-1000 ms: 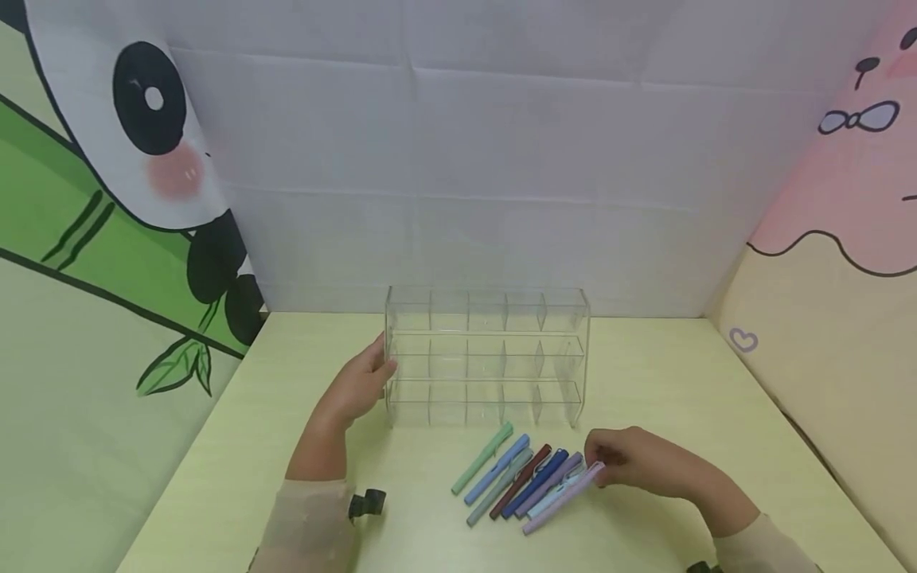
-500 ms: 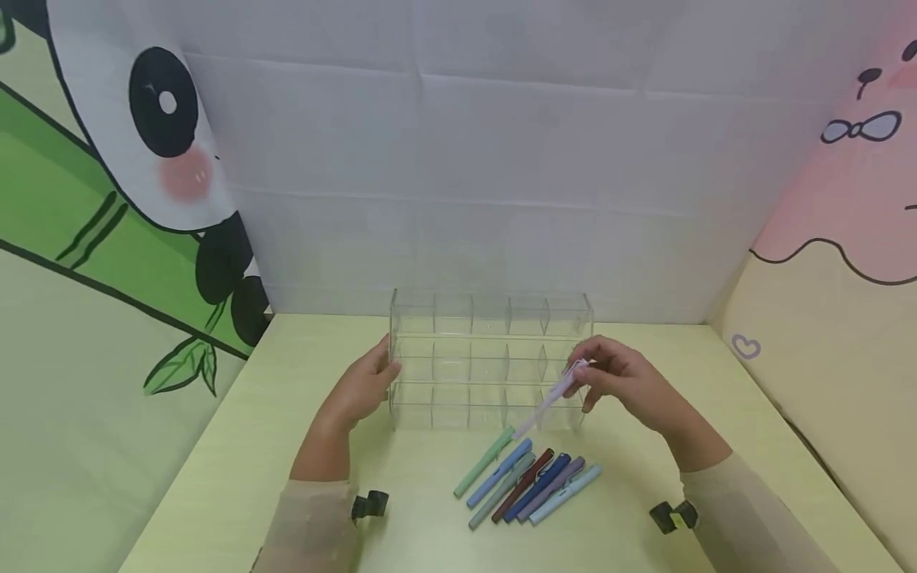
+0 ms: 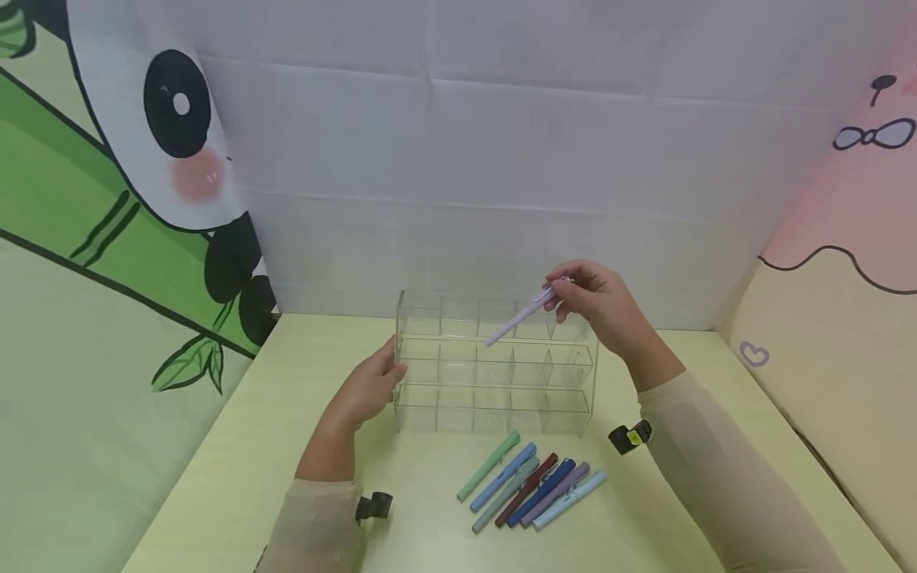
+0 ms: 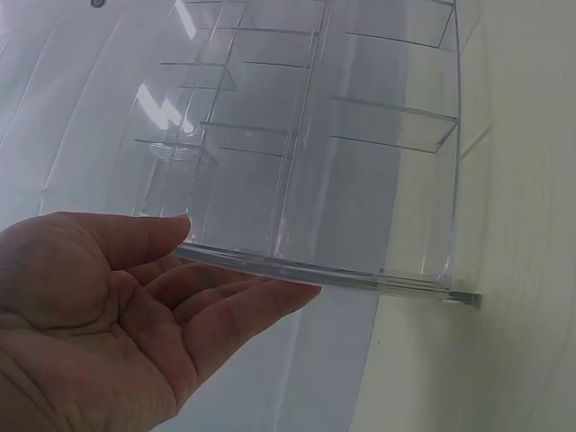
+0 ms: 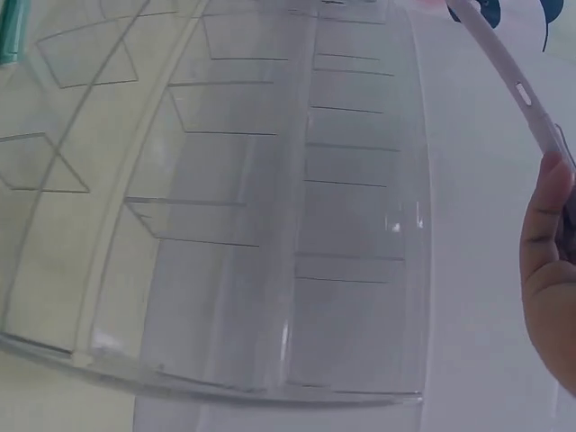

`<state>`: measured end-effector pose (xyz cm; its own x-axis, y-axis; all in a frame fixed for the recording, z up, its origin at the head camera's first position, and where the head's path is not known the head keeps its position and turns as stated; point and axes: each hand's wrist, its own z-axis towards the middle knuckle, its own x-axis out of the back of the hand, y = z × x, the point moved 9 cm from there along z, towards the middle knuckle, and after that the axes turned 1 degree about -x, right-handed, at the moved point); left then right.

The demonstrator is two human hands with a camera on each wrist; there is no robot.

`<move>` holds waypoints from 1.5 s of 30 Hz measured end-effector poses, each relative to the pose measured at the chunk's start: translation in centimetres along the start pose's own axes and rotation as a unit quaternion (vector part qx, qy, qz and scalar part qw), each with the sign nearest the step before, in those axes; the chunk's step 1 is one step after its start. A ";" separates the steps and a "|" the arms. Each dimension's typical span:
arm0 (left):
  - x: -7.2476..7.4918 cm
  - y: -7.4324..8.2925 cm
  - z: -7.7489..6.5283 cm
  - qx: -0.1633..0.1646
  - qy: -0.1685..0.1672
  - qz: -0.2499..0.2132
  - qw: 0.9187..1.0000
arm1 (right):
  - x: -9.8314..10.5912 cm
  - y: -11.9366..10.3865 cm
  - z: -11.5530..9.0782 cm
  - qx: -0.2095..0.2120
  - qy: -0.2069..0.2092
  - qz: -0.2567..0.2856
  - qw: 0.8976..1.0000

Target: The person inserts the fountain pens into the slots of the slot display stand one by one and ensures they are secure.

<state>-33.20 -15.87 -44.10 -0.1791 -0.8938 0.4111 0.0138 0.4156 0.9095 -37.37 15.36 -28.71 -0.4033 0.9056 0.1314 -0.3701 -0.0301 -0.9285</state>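
A clear plastic pen stand (image 3: 494, 374) with three tiers of compartments stands on the table. My left hand (image 3: 368, 388) holds its left side; in the left wrist view the thumb (image 4: 157, 236) lies at the panel's edge, with the fingers (image 4: 238, 315) along the outer side. Over the stand's upper tier, my right hand (image 3: 589, 298) pinches a light purple pen (image 3: 519, 320) near its clip end. The pen slants, its free end pointing down and left. In the right wrist view this pen (image 5: 506, 67) shows at the top right, apart from the stand.
In front of the stand several pens lie slanted side by side, among them a green pen (image 3: 489, 465), a dark red pen (image 3: 526, 489) and a pale blue pen (image 3: 571, 500). A white wall sheet (image 3: 458, 175) hangs behind the table (image 3: 236, 477).
My right hand has picked up the light purple pen from the right end of the row and raised it over the stand. The left hand stays at the stand's side.
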 end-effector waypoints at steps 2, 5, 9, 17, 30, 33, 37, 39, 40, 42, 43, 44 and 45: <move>0.0 0.1 0.0 -0.001 0.001 0.000 1.000 | 0.4 -0.6 1.0 0.014 0.024 0.000 1.000; -0.1 0.1 0.0 -0.002 0.001 0.001 1.000 | 0.8 -1.3 2.2 0.030 0.059 0.014 0.998; -0.1 0.1 0.0 -0.004 0.000 0.004 1.000 | 1.0 -1.1 3.2 0.033 0.086 0.030 0.995; -0.2 0.1 -0.1 -0.006 -0.003 0.018 1.000 | -0.1 1.5 3.7 -0.003 0.081 -0.040 0.996; -0.1 0.2 -0.1 -0.003 -0.003 0.021 1.000 | -3.4 4.2 4.2 -0.051 0.000 -0.095 0.994; -0.1 0.2 -0.2 -0.002 -0.002 0.023 1.000 | -4.0 4.5 4.3 -0.062 -0.013 -0.109 0.992; -0.1 0.1 -0.2 0.000 -0.001 0.020 1.000 | -4.6 4.7 4.5 -0.073 -0.022 -0.128 0.989; -0.1 0.2 -0.2 -0.001 0.000 0.018 1.000 | -4.7 4.7 4.6 -0.077 -0.026 -0.136 0.987; 0.0 0.2 -0.2 -0.001 0.001 0.018 1.000 | -4.8 4.7 4.6 -0.079 -0.028 -0.139 0.987; 0.0 0.2 -0.2 -0.001 0.002 0.018 1.000 | -4.9 4.7 4.7 -0.083 -0.031 -0.144 0.986; 0.0 0.2 -0.3 -0.002 0.002 0.018 1.000 | -5.0 4.7 4.7 -0.086 -0.033 -0.146 0.985; 0.0 0.2 -0.3 -0.003 0.002 0.019 1.000 | -5.1 4.7 4.7 -0.087 -0.036 -0.148 0.984; 0.1 0.3 -0.3 -0.003 0.002 0.020 1.000 | -5.1 4.7 4.7 -0.088 -0.040 -0.151 0.984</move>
<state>-32.95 -15.86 -43.83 -0.1749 -0.8773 0.4469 0.0273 0.4494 0.8929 -41.01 8.58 -32.12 -0.3641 0.8260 0.4303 -0.3353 0.3147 -0.8880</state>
